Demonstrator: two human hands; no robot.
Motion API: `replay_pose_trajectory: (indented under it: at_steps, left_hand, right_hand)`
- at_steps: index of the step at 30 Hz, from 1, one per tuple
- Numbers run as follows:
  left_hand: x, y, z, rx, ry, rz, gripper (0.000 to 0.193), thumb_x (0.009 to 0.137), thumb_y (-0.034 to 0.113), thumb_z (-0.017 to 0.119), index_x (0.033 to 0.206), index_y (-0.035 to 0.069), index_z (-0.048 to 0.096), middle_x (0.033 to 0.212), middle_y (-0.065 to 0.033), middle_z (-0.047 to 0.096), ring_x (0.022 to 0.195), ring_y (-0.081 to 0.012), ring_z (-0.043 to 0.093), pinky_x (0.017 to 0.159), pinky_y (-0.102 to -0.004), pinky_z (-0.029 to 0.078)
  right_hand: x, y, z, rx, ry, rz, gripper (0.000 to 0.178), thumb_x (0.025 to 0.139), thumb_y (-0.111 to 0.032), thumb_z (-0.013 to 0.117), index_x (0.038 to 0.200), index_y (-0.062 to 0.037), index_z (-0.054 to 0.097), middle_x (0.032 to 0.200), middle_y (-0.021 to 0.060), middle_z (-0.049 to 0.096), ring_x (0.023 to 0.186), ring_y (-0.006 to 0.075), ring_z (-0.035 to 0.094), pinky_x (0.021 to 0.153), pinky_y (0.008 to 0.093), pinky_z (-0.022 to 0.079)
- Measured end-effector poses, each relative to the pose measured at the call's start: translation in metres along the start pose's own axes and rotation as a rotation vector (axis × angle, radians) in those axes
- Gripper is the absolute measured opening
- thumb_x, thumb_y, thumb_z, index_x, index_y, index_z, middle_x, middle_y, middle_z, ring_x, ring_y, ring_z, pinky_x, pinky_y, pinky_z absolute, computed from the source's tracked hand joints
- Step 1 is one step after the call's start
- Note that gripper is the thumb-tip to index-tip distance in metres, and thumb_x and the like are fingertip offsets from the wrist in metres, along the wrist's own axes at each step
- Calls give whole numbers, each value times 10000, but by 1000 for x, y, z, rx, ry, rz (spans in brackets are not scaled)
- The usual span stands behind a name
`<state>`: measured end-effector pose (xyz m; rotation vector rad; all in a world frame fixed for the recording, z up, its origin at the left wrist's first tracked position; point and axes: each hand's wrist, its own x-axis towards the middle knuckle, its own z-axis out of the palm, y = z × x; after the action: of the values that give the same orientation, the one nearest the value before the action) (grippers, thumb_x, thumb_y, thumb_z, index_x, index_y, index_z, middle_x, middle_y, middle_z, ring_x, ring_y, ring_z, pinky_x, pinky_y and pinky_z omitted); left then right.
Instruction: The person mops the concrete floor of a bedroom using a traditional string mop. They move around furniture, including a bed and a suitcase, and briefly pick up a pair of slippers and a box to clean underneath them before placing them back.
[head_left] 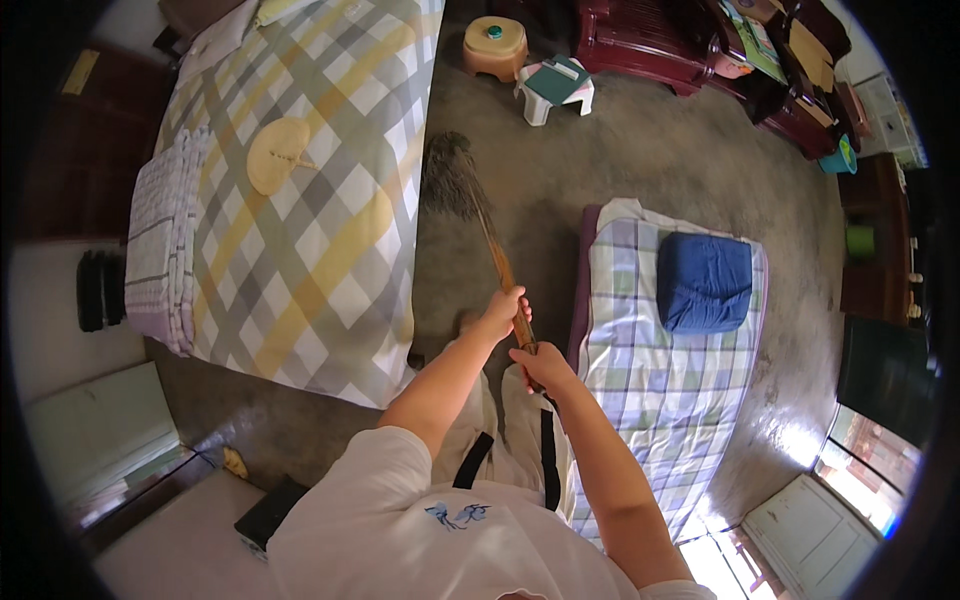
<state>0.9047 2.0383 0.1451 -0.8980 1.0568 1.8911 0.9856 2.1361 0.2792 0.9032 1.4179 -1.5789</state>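
Observation:
A broom [470, 195] with a brown bamboo handle and a dark bristle head lies against the grey concrete floor [650, 150] between two beds. My left hand [503, 312] grips the handle higher up the shaft. My right hand [543, 366] grips the handle's near end, just below the left one. The bristles rest on the floor beside the edge of the big bed [300, 200], which has a checked grey, yellow and white cover.
A low mattress [660, 380] with a plaid sheet and a folded blue blanket [705, 282] lies to my right. A round woven fan [277, 155] is on the big bed. Two small stools [495, 45] [555, 85] and dark wooden furniture [680, 45] stand at the far side.

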Motion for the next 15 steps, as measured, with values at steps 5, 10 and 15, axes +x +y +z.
replay_pose_trajectory:
  at_steps: [5,10,15]
  left_hand:
    - [31,79,-9,34,-77,-48,154,887,167,523,858,43,438,678,-65,479,576,-193,503,542,-364,467]
    - [89,220,2,152,-86,-49,153,888,166,517,836,39,451,673,-68,478,603,-197,512,577,-366,474]
    - [180,380,15,214,-118,-20,145,878,143,522,821,25,460,663,-72,486,580,-199,514,557,-367,469]
  right_hand:
    - [44,-59,22,105,-52,23,234,817,-131,600,650,-19,481,542,61,485,423,168,482,384,305,399]
    - [120,-180,47,199,-33,-30,186,806,-92,583,672,-9,485,580,58,491,440,159,482,392,295,398]
    - [201,-331,72,285,0,-51,170,811,-98,585,717,-17,469,582,51,483,432,157,475,383,298,381]
